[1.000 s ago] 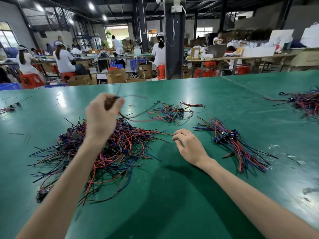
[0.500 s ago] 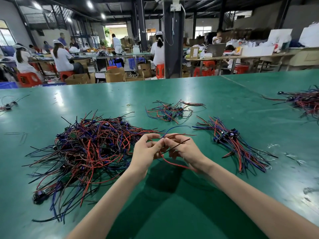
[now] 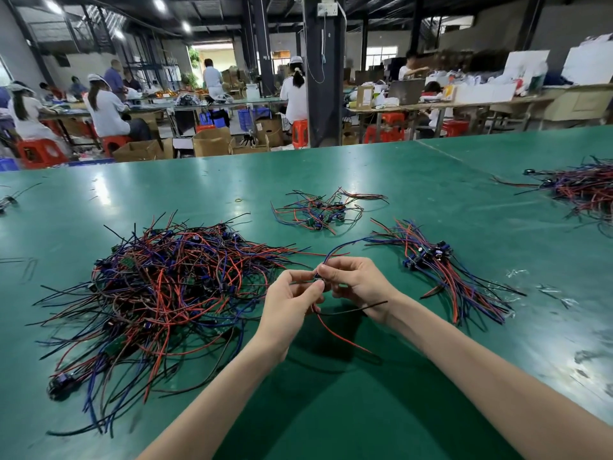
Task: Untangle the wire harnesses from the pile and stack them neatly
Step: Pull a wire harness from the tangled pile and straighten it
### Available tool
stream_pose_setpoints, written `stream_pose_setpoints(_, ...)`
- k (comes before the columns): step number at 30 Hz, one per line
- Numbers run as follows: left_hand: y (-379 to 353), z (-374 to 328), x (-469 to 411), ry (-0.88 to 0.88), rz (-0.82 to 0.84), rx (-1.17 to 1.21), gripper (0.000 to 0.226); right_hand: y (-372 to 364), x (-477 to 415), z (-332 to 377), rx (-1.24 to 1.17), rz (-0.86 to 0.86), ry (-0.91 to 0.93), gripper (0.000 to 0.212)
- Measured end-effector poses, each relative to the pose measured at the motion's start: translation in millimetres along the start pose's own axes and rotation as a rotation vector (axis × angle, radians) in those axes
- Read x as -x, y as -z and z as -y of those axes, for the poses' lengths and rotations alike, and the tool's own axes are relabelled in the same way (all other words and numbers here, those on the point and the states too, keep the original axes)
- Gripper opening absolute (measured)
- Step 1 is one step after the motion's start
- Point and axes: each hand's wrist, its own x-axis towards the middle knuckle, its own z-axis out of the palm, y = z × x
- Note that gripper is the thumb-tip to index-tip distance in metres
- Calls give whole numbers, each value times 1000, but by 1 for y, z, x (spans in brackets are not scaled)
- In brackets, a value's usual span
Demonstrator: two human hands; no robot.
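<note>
Right, both hands are up off the flat green table top, just to the right of the big tangled pile of red, blue and black wire harnesses. The left hand and right hand meet fingertip to fingertip, fingers curled in, both pinching the small connector end of a single freed harness. Its blue lead arcs up and away from the pile, while a red lead and a black one dangle below the hands. Farther right of the pile lies the neat stack of aligned harnesses, connectors bunched together and wires fanned one way; that looks like where this one belongs. Beyond the pile's far right corner sits a small loose cluster of harnesses, and well to the right of the pile there's another heap of red and blue wires. Now the danger, as I see it: those dangling leads hang free, so a low carry could drag them through the stack and pull it out of line. The blue lead already reaches close to the stack's wire tips and could hook one. And the left forearm passes right by the pile's near edge, so a careless sweep could catch loose strands and knot things again.
</note>
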Motion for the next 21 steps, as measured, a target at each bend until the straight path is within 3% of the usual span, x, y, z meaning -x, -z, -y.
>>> stream_pose_setpoints(13, 6, 7, -2, -34, 12, -160, 9, 0, 3, -1, 70, -39, -6, 10)
stream_pose_setpoints(16, 5, 6, -2, -18, -8, -123, 8, 0, 4, 2, 93, -3, -2, 8)
stream_pose_setpoints(21, 6, 6, 0, -120, -6, -268, 8, -4, 8, 3, 81, 69, 25, 7)
